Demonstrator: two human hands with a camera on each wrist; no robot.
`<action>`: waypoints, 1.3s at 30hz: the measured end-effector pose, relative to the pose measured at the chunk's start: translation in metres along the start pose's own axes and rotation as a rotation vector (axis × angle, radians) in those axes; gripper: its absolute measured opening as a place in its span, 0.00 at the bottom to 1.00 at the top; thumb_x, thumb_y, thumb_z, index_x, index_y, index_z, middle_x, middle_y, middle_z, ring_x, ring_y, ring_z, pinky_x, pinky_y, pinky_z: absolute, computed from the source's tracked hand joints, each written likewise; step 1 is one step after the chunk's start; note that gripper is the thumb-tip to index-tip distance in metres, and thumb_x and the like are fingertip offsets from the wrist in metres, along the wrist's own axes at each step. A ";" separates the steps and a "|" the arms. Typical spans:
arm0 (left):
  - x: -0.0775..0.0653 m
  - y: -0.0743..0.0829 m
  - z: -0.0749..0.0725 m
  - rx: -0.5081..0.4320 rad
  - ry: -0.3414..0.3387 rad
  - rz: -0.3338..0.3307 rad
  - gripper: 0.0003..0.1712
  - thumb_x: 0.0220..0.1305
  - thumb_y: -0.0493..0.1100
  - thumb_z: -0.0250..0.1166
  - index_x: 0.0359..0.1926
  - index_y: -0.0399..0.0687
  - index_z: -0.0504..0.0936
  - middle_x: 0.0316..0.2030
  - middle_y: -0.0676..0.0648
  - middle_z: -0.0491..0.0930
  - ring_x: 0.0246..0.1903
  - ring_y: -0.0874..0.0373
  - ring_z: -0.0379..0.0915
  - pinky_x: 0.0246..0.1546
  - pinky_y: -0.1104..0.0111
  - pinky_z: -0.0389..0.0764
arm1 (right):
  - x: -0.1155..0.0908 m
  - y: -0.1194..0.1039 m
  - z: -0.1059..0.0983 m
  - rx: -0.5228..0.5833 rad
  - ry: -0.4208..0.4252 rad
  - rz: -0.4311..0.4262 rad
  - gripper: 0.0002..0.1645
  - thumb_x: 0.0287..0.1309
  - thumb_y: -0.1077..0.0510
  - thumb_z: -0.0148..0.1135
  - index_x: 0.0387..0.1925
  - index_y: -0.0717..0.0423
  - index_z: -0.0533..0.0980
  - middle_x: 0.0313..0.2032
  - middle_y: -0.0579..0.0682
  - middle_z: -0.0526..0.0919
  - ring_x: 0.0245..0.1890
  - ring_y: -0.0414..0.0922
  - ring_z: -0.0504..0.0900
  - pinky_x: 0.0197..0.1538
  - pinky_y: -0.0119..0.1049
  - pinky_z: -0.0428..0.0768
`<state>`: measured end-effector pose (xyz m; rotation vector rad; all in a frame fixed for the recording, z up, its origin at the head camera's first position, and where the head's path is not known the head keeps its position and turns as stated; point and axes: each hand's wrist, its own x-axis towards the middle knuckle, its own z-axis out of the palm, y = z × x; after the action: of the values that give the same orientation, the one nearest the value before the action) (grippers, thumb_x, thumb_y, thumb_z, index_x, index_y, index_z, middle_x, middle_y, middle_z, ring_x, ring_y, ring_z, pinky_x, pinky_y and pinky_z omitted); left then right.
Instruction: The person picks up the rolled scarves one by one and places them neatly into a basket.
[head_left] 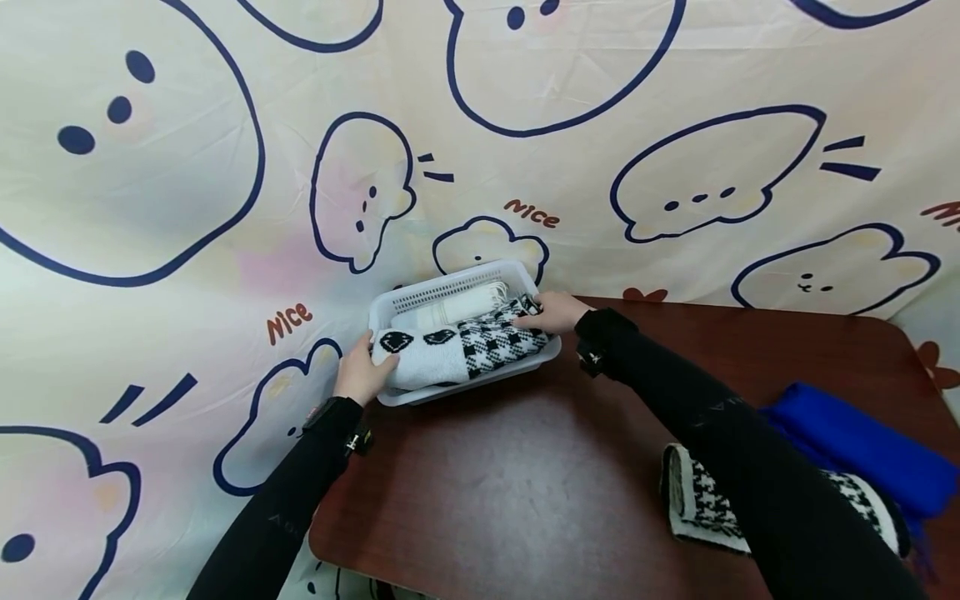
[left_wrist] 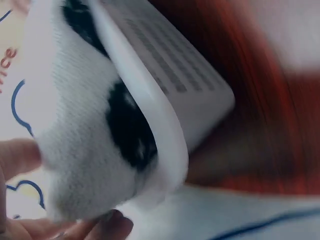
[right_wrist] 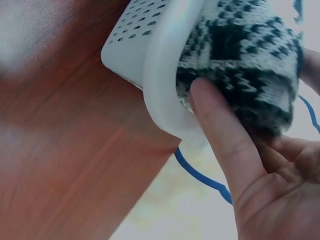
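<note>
A white plastic basket (head_left: 442,290) stands at the back of the table. Inside, along its front side, lies a folded black-and-white knitted scarf (head_left: 427,360), part plain with dark shapes, part checked. My left hand (head_left: 362,372) holds the scarf's left end, thumb on one side and fingers on the other in the left wrist view. At the opposite end, my right hand (head_left: 558,314) grips the checked part (right_wrist: 245,55), with one finger (right_wrist: 220,120) lying along it beside the basket rim. Behind this scarf sits a rolled cream scarf (head_left: 457,306) with a fringed end.
On the right of the brown table (head_left: 517,492) lie a folded blue scarf (head_left: 862,446) and a folded black-and-white patterned scarf (head_left: 712,508), partly hidden under my right sleeve. A cartoon-printed cloth (head_left: 570,183) hangs right behind the basket.
</note>
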<state>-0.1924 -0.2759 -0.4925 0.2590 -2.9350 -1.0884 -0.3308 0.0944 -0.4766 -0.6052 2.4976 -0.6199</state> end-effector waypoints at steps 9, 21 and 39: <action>-0.007 0.005 -0.002 0.129 -0.061 0.343 0.26 0.73 0.39 0.71 0.68 0.37 0.81 0.68 0.32 0.77 0.71 0.33 0.68 0.74 0.43 0.68 | -0.010 -0.007 -0.002 -0.056 0.029 -0.048 0.53 0.75 0.39 0.65 0.82 0.69 0.55 0.77 0.72 0.63 0.77 0.67 0.64 0.77 0.59 0.67; 0.006 0.005 0.008 0.312 -0.111 0.451 0.20 0.65 0.40 0.79 0.54 0.40 0.86 0.54 0.36 0.82 0.57 0.37 0.76 0.62 0.46 0.78 | 0.005 -0.009 0.014 -0.096 0.044 -0.017 0.52 0.72 0.49 0.72 0.83 0.65 0.56 0.76 0.69 0.67 0.72 0.64 0.71 0.73 0.57 0.74; 0.021 0.006 0.041 0.666 -0.083 0.540 0.22 0.57 0.44 0.84 0.41 0.45 0.77 0.40 0.41 0.76 0.43 0.43 0.74 0.41 0.51 0.82 | 0.025 -0.012 0.039 -0.332 0.089 -0.079 0.47 0.70 0.53 0.74 0.79 0.66 0.61 0.46 0.60 0.87 0.46 0.55 0.86 0.54 0.45 0.84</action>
<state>-0.2164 -0.2480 -0.5207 -0.5663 -3.0350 -0.0511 -0.3249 0.0596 -0.5094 -0.8153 2.6946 -0.2632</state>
